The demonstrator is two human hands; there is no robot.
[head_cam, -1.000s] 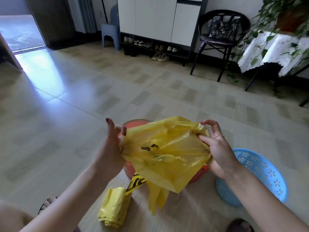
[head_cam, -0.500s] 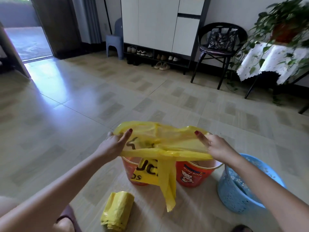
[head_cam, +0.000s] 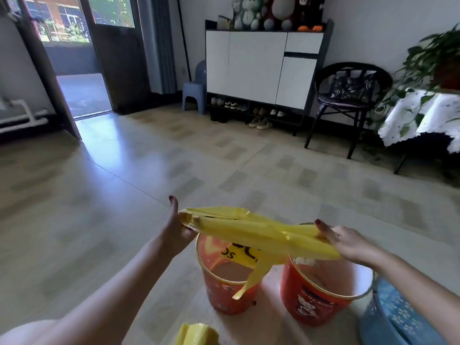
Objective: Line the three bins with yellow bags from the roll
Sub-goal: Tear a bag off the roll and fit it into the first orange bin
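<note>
Stretching a yellow bag (head_cam: 251,230) above two orange bins (head_cam: 225,277), left hand (head_cam: 178,229) and right hand (head_cam: 348,241) fingers clamp its ends.

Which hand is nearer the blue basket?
Right. The right hand holds the yellow bag up and left of the blue basket; the left hand is beyond both orange bins.

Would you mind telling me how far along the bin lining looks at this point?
Nothing looks lined yet. Both orange bins, the left one and the right one, show bare insides. The blue bin is only partly in view. In hand: the left hand and right hand stretch one yellow bag above the orange bins. Left: seating this bag, then two more from the roll.
</note>
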